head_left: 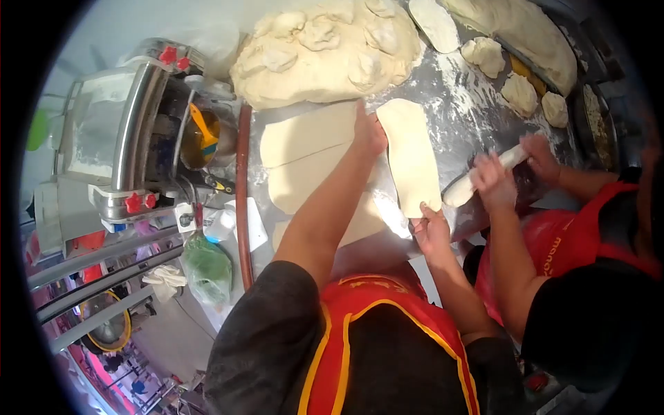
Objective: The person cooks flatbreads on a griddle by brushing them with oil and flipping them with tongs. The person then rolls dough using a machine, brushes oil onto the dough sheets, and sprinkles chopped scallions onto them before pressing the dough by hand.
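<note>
A long flat dough strip (409,149) stretches between my two hands. My left hand (371,131) is at its far left edge, fingers bent against the dough, their tips partly hidden. At the near end, my right hand (430,225) pinches the strip's edge between thumb and fingers. Left of the strip lie flat dough sheets (301,176), side by side on the floured metal table (449,131); my left forearm covers part of them.
A big dough mass (325,52) sits at the back. On the right, a co-worker's hands (494,181) roll a dough piece (474,187). A brown rod (243,194), a bowl with an orange brush (202,128) and a steel roller machine (135,124) stand on the left.
</note>
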### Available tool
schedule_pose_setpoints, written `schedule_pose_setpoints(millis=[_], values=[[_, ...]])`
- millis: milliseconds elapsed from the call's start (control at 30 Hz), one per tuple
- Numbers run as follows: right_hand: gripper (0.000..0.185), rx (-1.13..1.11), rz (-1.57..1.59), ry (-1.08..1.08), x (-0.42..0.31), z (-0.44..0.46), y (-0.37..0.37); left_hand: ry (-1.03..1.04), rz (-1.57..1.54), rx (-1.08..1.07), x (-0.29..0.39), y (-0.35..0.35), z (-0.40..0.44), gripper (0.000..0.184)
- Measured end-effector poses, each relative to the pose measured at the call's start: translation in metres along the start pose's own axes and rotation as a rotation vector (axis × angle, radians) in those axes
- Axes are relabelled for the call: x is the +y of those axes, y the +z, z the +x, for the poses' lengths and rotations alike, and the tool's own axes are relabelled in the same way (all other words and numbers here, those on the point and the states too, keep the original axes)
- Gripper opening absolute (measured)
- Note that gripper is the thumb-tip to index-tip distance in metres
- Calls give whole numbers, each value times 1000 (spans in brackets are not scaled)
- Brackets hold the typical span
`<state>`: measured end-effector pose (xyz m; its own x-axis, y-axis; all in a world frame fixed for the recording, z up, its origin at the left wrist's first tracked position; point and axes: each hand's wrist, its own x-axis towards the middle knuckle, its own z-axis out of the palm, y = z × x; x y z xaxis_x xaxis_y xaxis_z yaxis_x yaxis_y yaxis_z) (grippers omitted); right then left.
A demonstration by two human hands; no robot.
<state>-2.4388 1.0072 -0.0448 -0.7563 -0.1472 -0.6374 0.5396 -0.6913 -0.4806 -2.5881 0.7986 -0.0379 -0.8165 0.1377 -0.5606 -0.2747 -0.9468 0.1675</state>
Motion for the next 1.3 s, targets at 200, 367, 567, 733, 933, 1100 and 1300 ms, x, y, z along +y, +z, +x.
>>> schedule_pose_setpoints(millis=[200, 367, 567, 733, 933, 1100, 1300], values=[[31, 140, -64, 82, 1, -20, -30, 304, 928, 313, -14, -43, 25, 24], [21, 50, -173, 106, -4, -16, -21, 582, 1209, 374, -5, -50, 19, 28], [19, -68, -992, 204, -32, -49, -26, 963, 2135, 37, -19, -43, -42, 40], [54, -369, -1729, -827, -14, -23, 56, 1075, 2364, -125, -42, -80, -85, 49], [64, -326, -2280, -1033, 20, 23, 29, 635, 1992, -29, 31, -86, -213, 43], [56, -386, -2080, -980, 19, 19, 50, 246, 2062, 618, 164, -130, -387, 32], [50, -656, -1713, -870, 79, -10, 122, 374, 2119, 1323, 304, -247, -416, 37]])
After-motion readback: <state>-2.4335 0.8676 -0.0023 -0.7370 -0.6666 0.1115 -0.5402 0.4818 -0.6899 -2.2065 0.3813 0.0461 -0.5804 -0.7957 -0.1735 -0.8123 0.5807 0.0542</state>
